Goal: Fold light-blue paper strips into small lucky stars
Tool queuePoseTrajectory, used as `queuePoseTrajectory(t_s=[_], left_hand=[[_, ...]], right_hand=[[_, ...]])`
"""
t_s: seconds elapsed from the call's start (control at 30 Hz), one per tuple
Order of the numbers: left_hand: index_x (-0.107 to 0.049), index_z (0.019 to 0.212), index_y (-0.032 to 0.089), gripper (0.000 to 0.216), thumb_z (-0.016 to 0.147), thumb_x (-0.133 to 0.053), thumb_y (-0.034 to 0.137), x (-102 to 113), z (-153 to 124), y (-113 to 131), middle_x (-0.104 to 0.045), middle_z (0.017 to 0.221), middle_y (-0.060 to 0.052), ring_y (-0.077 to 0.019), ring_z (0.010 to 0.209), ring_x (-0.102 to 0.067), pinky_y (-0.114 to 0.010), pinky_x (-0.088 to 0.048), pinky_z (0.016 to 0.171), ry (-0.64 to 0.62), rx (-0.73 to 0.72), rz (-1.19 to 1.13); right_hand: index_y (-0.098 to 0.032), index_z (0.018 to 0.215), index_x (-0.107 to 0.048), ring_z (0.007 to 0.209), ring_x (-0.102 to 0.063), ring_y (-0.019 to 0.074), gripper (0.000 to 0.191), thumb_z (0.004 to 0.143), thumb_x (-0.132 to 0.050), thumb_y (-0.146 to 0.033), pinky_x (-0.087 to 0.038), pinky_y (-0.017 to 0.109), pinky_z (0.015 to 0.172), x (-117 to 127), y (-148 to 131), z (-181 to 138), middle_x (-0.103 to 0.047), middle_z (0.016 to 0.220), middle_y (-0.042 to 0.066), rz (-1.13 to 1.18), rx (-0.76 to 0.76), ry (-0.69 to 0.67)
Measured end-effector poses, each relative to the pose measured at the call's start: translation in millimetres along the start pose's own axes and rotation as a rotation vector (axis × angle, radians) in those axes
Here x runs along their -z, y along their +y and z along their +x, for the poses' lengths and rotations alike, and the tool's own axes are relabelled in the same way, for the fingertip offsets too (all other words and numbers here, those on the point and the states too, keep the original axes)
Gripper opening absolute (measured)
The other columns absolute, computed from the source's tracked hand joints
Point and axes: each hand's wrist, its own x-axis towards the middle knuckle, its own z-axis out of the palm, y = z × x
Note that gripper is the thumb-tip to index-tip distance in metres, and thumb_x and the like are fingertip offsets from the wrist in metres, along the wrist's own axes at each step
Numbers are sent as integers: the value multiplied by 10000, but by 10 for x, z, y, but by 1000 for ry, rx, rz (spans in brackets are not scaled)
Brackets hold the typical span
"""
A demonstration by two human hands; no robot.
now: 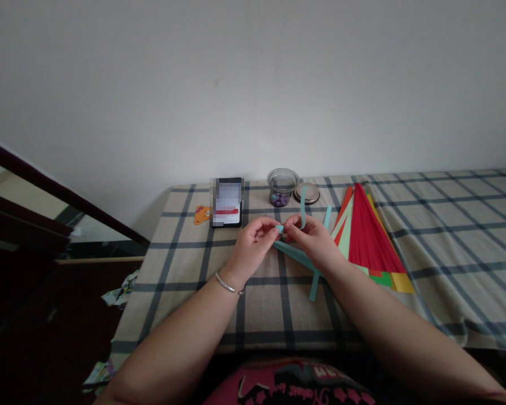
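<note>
My left hand (256,243) and my right hand (314,241) meet above the checked cloth, fingers pinched together on a thin teal paper strip (303,208). The strip curls up between the fingertips and its loose end rises toward the jar. More teal strips (297,257) lie on the cloth under my right wrist. A silver bangle (227,283) circles my left wrist.
A fan of red, green and yellow paper strips (369,236) lies right of my hands. Behind stand a clear jar (282,187) with small purple pieces, its lid (306,193), a phone (226,202) and an orange sticker (201,214). Paper scraps (120,293) litter the floor at left.
</note>
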Motion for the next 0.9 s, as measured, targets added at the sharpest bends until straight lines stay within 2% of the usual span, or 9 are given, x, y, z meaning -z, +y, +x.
queuePoseTrajectory(t_s=[0.13, 0.5, 0.9], left_hand=[[-651, 886, 158, 224, 772, -681, 349, 3, 2, 15, -672, 818, -18, -116, 718, -622, -238, -513, 705, 6, 2, 10], [-712, 859, 162, 193, 751, -715, 323, -15, -4, 25, -700, 800, -18, -101, 692, -621, -233, -523, 714, -10, 49, -166], [-735, 979, 174, 266, 821, -647, 369, 22, 14, -33, -748, 939, -68, -157, 805, -679, -274, -551, 774, -23, -24, 17]], right_hand=[[-185, 710, -580, 533, -477, 93, 404, 662, -718, -562, -391, 245, 547, -4, -6, 0, -556, 585, -40, 1, 3, 1], [-192, 698, -601, 574, -545, 102, 388, 609, -786, -521, -437, 250, 601, 21, 5, 13, -630, 635, -26, 133, -70, -85], [-188, 683, -634, 589, -563, 109, 340, 629, -791, -486, -451, 254, 606, 14, 13, 18, -655, 635, -15, 113, -18, -74]])
